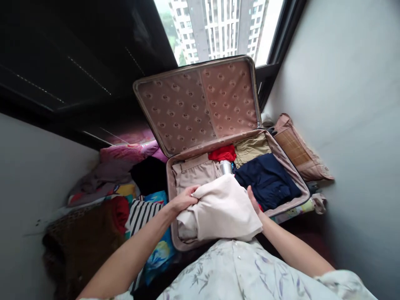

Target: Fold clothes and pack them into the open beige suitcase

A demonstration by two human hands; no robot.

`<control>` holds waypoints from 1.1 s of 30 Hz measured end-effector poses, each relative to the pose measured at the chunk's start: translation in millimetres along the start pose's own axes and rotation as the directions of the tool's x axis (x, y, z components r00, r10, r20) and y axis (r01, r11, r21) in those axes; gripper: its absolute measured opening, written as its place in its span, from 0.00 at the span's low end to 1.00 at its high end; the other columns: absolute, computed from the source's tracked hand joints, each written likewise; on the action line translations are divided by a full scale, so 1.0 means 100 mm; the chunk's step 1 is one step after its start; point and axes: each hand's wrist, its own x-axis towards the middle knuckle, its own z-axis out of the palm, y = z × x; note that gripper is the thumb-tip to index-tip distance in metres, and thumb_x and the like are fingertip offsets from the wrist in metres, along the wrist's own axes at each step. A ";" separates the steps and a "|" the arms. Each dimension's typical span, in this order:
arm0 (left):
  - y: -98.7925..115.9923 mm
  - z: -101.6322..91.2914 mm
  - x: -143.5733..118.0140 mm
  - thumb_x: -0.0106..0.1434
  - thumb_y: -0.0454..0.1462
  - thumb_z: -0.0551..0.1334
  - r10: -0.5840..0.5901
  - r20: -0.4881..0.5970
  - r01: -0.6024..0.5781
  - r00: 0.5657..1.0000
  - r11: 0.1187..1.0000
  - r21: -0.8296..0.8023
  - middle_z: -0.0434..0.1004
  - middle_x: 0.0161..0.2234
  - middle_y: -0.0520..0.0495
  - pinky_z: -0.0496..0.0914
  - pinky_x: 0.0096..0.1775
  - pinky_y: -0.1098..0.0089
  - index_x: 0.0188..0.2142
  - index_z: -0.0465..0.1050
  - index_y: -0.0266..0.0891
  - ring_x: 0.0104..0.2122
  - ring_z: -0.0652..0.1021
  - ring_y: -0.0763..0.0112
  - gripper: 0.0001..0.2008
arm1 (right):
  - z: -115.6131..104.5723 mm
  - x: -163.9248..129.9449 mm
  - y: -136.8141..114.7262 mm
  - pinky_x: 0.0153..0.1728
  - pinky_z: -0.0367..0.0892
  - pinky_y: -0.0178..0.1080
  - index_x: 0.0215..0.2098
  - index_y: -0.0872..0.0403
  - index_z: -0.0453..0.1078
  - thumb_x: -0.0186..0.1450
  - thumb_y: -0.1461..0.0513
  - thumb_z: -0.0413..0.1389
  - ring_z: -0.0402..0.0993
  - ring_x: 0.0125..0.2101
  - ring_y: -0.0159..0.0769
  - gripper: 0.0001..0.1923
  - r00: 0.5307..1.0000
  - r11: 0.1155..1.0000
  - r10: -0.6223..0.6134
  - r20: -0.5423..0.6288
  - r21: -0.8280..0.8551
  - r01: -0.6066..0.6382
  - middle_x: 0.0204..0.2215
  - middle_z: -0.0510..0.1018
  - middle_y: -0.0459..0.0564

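A folded cream garment (221, 208) lies over the near end of an open suitcase (170, 183). My left hand (183, 199) grips its left edge. The fingers of my right hand (253, 201) are tucked under its right edge, so most of that hand is hidden. Inside the suitcase lie a beige folded garment (195, 173), a red cloth (222, 153), a silver can (225, 166), an olive garment (251, 148) and a navy garment (268, 179). The patterned lid (196, 104) stands upright at the back.
To the left of the suitcase is a heap of clothes: a black-and-white striped piece (140, 213), a brown garment (83, 239), a black one (149, 175) and pink ones (123, 152). A woven-front pillow (295, 150) leans by the right wall. A window (218, 29) is behind.
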 end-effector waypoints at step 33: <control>1.11 1.11 1.48 0.43 0.31 0.62 0.242 0.371 -0.295 0.896 0.951 0.092 0.58 0.24 0.58 0.52 0.25 0.77 0.26 0.61 0.38 0.23 0.60 0.81 0.11 | -1.23 -1.28 -1.43 0.52 0.77 0.55 0.60 0.50 0.72 0.51 0.57 0.74 0.81 0.48 0.52 0.39 0.729 0.800 -0.563 -0.390 -0.477 0.363 0.45 0.84 0.52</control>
